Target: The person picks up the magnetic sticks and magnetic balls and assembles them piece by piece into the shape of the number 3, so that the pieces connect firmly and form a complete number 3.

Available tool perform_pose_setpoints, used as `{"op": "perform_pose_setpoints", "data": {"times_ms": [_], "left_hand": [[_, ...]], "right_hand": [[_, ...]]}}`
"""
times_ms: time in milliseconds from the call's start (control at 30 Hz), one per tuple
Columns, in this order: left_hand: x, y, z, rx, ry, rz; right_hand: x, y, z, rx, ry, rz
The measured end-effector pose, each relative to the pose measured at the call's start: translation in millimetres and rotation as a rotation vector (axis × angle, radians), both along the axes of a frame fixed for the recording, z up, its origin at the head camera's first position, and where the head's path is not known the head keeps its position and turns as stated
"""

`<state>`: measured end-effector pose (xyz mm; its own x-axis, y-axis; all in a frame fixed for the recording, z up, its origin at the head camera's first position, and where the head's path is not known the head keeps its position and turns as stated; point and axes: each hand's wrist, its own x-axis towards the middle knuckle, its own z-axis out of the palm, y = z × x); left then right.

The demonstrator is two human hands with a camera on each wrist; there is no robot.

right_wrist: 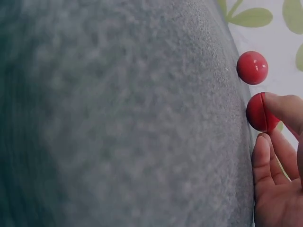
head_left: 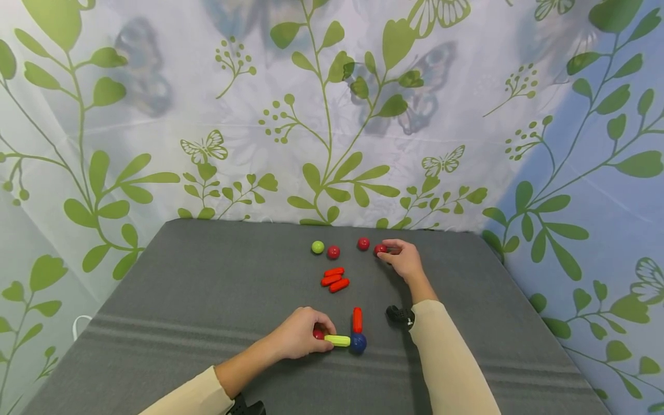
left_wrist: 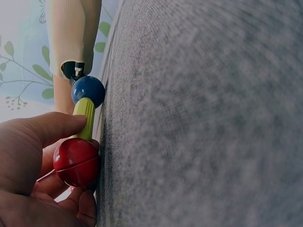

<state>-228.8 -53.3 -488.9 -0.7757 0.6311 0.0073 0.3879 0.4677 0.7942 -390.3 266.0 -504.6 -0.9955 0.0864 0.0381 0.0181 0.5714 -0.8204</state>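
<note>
My left hand [head_left: 301,334] holds a small structure of toy building sticks and balls, with the thumb on its yellow-green stick [head_left: 339,340] and the fingers around the red ball [left_wrist: 75,163] at the near end. That stick's other end meets a blue ball [head_left: 358,344], from which a red stick [head_left: 357,320] points away toward the back. Farther back on the right, my right hand [head_left: 407,263] pinches a red ball [right_wrist: 257,112] between thumb and fingers. Another red ball [right_wrist: 252,67] lies just beside it, apart from the fingers.
Three loose red sticks [head_left: 332,280] lie close together mid-table. Behind them are a green ball [head_left: 317,247] and a red ball [head_left: 334,252]. The grey tabletop [head_left: 207,276] ends at a leaf-patterned curtain [head_left: 233,144] at the back.
</note>
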Motion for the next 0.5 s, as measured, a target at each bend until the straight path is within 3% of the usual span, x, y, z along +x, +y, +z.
{"op": "perform_pose_setpoints", "data": {"times_ms": [500], "left_hand": [[-0.2, 0.8, -1.7, 0.027, -0.009, -0.012]], "right_hand": [[-0.8, -4.0, -0.2, -0.016, 0.01, -0.024]]}}
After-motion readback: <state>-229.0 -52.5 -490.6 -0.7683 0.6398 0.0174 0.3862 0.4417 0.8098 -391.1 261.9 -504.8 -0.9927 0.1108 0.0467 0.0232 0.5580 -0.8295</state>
